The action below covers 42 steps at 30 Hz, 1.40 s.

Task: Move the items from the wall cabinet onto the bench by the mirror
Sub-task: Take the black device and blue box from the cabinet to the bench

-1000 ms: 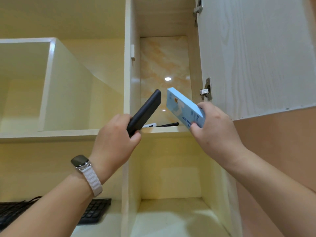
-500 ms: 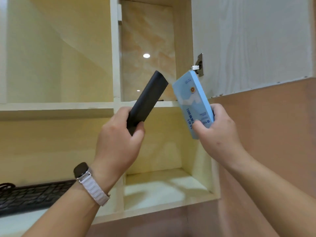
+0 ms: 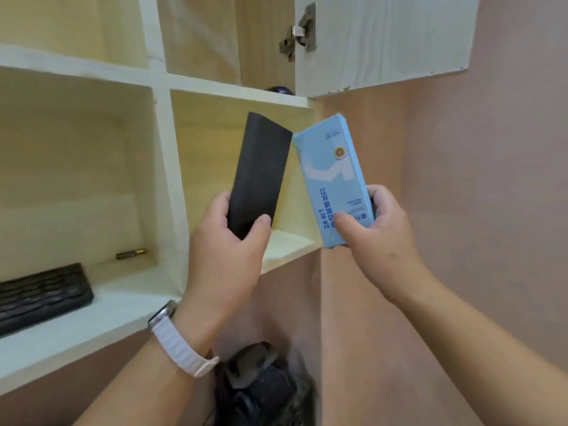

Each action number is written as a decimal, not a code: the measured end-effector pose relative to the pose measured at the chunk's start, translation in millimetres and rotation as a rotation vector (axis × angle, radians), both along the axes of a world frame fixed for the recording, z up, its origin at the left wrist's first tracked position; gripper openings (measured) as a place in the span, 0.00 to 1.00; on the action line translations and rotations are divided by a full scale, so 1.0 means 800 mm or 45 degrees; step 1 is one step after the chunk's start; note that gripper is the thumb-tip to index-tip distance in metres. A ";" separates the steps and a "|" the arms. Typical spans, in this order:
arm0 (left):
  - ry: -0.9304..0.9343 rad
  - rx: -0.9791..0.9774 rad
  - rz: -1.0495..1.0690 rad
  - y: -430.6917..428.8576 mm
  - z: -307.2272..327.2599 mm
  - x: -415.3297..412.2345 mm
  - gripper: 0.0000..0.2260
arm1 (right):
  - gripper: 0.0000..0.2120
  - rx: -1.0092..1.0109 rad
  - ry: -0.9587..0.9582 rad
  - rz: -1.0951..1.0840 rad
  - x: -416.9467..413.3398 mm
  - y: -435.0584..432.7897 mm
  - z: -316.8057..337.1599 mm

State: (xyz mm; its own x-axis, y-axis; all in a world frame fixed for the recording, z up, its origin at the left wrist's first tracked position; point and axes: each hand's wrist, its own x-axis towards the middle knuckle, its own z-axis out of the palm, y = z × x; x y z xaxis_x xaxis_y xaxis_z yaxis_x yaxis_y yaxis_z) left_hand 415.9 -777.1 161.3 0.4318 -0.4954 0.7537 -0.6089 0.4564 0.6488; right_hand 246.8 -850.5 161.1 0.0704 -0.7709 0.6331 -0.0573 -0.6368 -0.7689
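My left hand (image 3: 227, 256) grips the lower end of a flat black case (image 3: 259, 173), held upright in front of the wall cabinet's (image 3: 163, 186) lower right cubby. My right hand (image 3: 381, 238) holds a light blue box (image 3: 333, 179) with blue print by its lower end, tilted slightly left. The two items nearly touch at their top corners. A white-strapped watch sits on my left wrist. The bench and mirror are out of view.
A black keyboard (image 3: 40, 296) and a small brass-tipped bit (image 3: 132, 253) lie in the lower left cubby. A dark round object (image 3: 278, 90) peeks from the upper shelf beside the open door (image 3: 384, 41). Below, a dark bundle (image 3: 261, 385) sits against the pink wall.
Both hands have drawn the black case and the blue box down and out of the upper compartment. The view has tilted downward, and both items now face me flat.
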 end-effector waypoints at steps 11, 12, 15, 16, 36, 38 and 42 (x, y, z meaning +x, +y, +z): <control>0.316 0.271 -0.637 0.018 -0.122 -0.060 0.06 | 0.09 0.341 0.044 -0.447 -0.088 0.113 -0.106; 0.341 0.288 -0.696 0.022 -0.129 -0.069 0.06 | 0.09 0.362 0.044 -0.484 -0.098 0.125 -0.113; 0.392 0.349 -0.827 0.036 -0.148 -0.100 0.07 | 0.09 0.409 0.044 -0.580 -0.129 0.161 -0.126; 0.399 0.374 -0.872 0.041 -0.155 -0.111 0.08 | 0.09 0.419 0.044 -0.612 -0.140 0.174 -0.130; 0.286 0.792 -1.785 0.434 -0.205 -0.460 0.10 | 0.08 0.611 -0.216 -1.398 -0.414 0.691 -0.200; 0.243 0.845 -1.880 0.497 -0.217 -0.496 0.09 | 0.08 0.639 -0.278 -1.511 -0.434 0.767 -0.214; 0.114 0.962 -2.098 0.612 -0.235 -0.565 0.09 | 0.08 0.678 -0.364 -1.746 -0.461 0.910 -0.234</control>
State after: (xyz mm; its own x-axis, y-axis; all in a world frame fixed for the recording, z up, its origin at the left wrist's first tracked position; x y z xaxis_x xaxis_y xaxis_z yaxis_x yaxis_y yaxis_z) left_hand -35.9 -287.4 -27.0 -0.7783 -0.5974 0.1934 0.1568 0.1134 0.9811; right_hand -122.3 -122.5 -25.8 -0.9532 -0.2721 0.1313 -0.1733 0.1364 -0.9754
